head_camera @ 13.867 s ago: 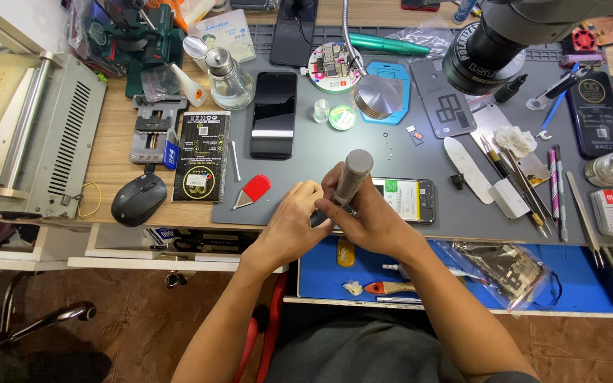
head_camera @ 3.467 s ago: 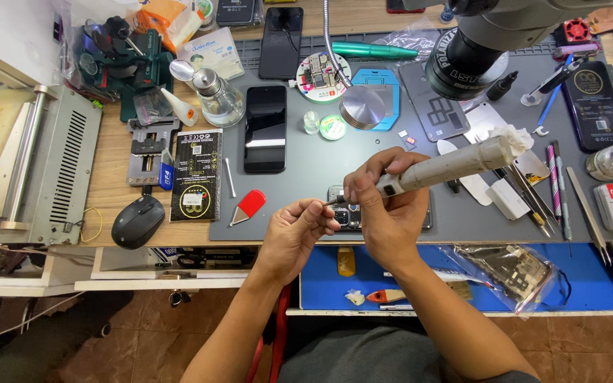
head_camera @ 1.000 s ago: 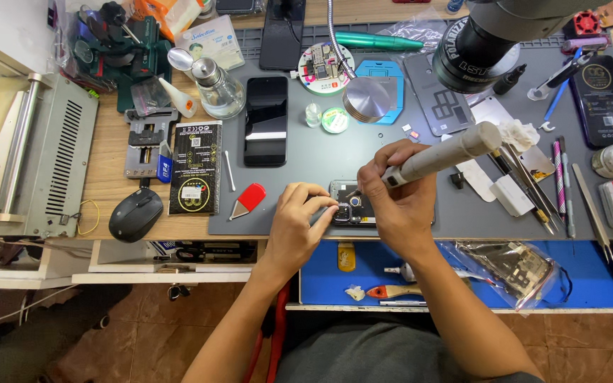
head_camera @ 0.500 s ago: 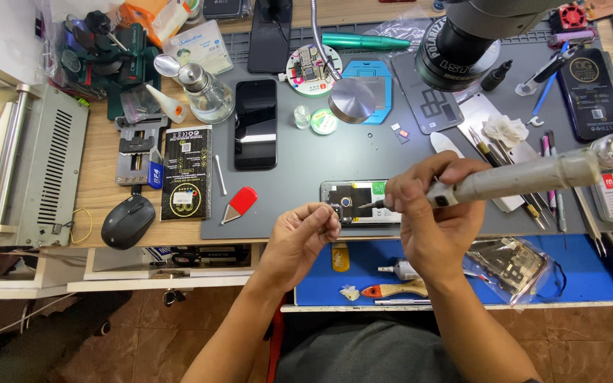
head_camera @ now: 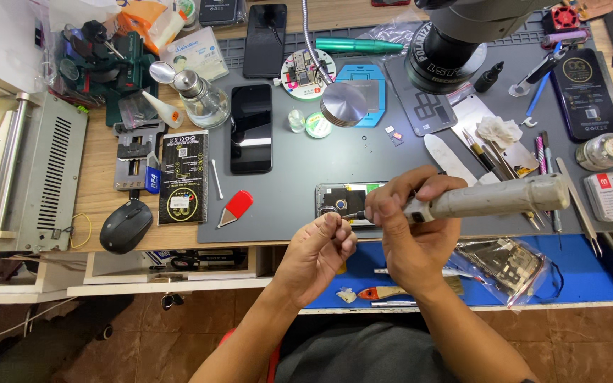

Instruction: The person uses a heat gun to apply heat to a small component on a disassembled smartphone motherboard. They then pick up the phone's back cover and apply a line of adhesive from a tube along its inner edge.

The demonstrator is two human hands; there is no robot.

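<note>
Head view of a repair desk (head_camera: 94, 170), read left to right. At the far left stood a grey vented machine (head_camera: 30, 170); near it lay one black mouse (head_camera: 125, 225), one black printed card (head_camera: 184, 176) and one red pick (head_camera: 236, 206). Two dark phones lay face up: one on the grey work mat (head_camera: 285, 206), at (head_camera: 250, 128), and one farther off at (head_camera: 264, 39).

The left hand (head_camera: 317, 250) was curled with thumb and fingertips pinched together just beside the driver's tip, apparently on a very small part; what the grip enclosed was too small to tell. The opened phone (head_camera: 342, 202), its back off, lay on the near edge of the mat, touching neither hand, probably kept directly below so that loose parts would fall onto the mat.

The right hand (head_camera: 409, 227) was clamped around one grey electric screwdriver (head_camera: 491, 198), held nearly level with its bit pointing left towards the left fingertips, a posture suited to seating or lifting a screw on the tip.

Farther right, one microscope head (head_camera: 455, 42) hung over the mat, and several tweezers and picks (head_camera: 533, 170) lay within reach of the right hand.
</note>
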